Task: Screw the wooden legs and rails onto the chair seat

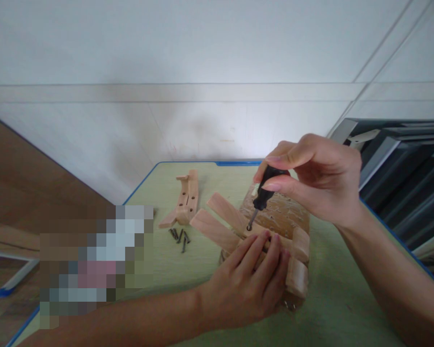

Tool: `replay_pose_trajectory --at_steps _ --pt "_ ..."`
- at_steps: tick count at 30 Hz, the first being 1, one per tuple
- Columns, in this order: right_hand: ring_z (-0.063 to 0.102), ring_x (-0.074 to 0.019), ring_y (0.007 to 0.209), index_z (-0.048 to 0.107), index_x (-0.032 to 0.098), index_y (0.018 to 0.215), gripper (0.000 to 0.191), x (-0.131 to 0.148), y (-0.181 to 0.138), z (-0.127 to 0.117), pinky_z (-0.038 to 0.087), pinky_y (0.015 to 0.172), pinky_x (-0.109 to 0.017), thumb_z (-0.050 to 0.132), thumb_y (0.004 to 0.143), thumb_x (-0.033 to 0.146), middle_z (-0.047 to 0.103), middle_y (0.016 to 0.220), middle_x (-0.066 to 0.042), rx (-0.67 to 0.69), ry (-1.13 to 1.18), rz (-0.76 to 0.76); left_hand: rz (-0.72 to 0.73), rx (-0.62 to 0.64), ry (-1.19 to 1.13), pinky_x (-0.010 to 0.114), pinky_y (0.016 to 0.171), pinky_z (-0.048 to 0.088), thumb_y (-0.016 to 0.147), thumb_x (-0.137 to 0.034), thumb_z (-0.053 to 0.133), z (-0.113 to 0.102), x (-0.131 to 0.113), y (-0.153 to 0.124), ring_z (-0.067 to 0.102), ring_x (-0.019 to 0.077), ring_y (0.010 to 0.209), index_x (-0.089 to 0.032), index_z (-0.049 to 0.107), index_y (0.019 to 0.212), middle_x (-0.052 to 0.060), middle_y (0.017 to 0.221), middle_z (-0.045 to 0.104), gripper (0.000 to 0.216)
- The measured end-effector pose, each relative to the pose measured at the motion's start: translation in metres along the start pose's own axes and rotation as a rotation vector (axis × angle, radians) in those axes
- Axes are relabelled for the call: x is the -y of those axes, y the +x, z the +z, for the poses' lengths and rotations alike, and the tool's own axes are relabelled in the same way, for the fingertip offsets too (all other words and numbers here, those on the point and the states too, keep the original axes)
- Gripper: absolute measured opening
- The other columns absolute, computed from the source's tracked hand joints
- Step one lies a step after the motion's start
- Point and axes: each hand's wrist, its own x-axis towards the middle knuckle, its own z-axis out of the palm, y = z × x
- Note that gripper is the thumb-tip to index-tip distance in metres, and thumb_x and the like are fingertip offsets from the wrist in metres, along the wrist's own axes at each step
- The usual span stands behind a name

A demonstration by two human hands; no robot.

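My right hand point(318, 176) is closed around the black handle of a short screwdriver point(262, 195). Its tip points down onto a screw in a wooden assembly point(282, 217) of slats and rounded blocks near the middle of the table. My left hand point(249, 279) lies flat on the near side of that assembly, fingers stretched out and pressed on the wood just below the screwdriver tip. Two pale slats point(217, 226) stick out from the assembly to the left.
A separate small wooden part point(186, 197) lies further back on the pale green table point(347, 308). Several dark screws point(180, 236) lie loose beside it. A blurred-out patch covers the table's left side. Dark framed panels point(408, 183) lean at the right; a white wall stands behind.
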Motion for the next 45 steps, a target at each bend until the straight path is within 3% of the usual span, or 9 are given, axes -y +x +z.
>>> replay_pose_trajectory --at_steps 8,14,19,24,38,45 --pt "0.058 -0.0114 0.067 0.058 0.021 0.071 0.017 0.002 -0.002 0.005 0.051 0.060 -0.027 0.073 0.066 0.015 0.057 0.066 0.004 -0.028 -0.046 0.003 -0.009 -0.011 -0.006 0.042 0.093 0.045 0.080 -0.039 0.047 -0.001 -0.001 0.000 0.053 0.0334 0.113 -0.008 0.057 0.112 0.017 0.119 0.058 0.045" --pt "0.056 -0.0109 0.066 0.057 0.020 0.071 0.018 0.000 -0.002 0.007 0.047 0.054 -0.024 0.073 0.066 0.017 0.052 0.063 0.004 -0.044 -0.057 0.005 0.001 -0.013 -0.011 0.042 0.093 0.045 0.080 -0.038 0.047 -0.001 0.000 0.000 0.053 0.0331 0.113 -0.008 0.056 0.112 0.017 0.118 0.059 0.045" --pt "0.056 -0.0098 0.067 0.059 0.019 0.084 0.006 0.004 -0.001 -0.004 0.045 0.050 -0.022 0.061 0.078 0.018 0.055 0.070 0.002 0.077 0.027 0.061 -0.019 -0.014 0.000 0.043 0.093 0.045 0.082 -0.039 0.045 -0.001 -0.001 0.000 0.052 0.0339 0.113 -0.007 0.055 0.113 0.020 0.119 0.057 0.046" --pt "0.055 -0.0066 0.058 0.058 0.017 0.094 0.011 0.006 0.000 -0.011 0.045 0.050 -0.022 0.053 0.084 0.018 0.059 0.075 0.000 0.168 0.077 0.122 -0.026 -0.006 -0.002 0.044 0.092 0.045 0.082 -0.038 0.044 0.000 -0.002 -0.001 0.052 0.0341 0.114 -0.007 0.054 0.113 0.021 0.120 0.056 0.045" --pt "0.049 -0.0048 0.055 0.054 0.017 0.077 0.008 0.001 0.003 -0.003 0.043 0.048 -0.019 0.062 0.077 0.015 0.049 0.063 0.005 0.078 0.058 0.046 -0.020 -0.005 -0.011 0.042 0.092 0.046 0.080 -0.039 0.047 -0.002 -0.001 0.001 0.052 0.0337 0.113 -0.008 0.055 0.112 0.019 0.119 0.058 0.045" --pt "0.056 -0.0094 0.072 0.050 0.021 0.079 0.009 0.004 0.001 0.001 0.045 0.048 -0.020 0.059 0.079 0.019 0.057 0.085 0.000 0.066 0.031 0.073 -0.012 0.007 0.001 0.045 0.094 0.044 0.083 -0.039 0.043 -0.002 0.000 0.000 0.051 0.0322 0.115 -0.007 0.053 0.115 0.021 0.121 0.056 0.046"
